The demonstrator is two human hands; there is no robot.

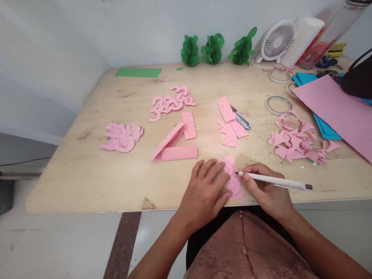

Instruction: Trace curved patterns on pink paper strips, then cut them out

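Observation:
A pink paper strip [233, 182] with curved outlines drawn on it lies at the table's front edge. My left hand [205, 190] rests on the table with its fingers spread, the fingertips over the strip's left side. In my right hand [269, 193] is a white pen [276, 180], its dark tip at the strip's right edge. Beyond the strip lie more marked pink pieces [224, 108], one partly cut, with blue-handled thread snips [242, 118] beside them. Folded pink strips [178, 153] sit beyond my left hand.
Cut curved pink pieces [171, 102] and a stacked pile [123, 137] lie to the left. Pink scraps [296, 137], tape rolls [278, 104] and coloured sheets [337, 112] are at right. Green paper figures [213, 49] and a white fan [277, 42] stand along the wall.

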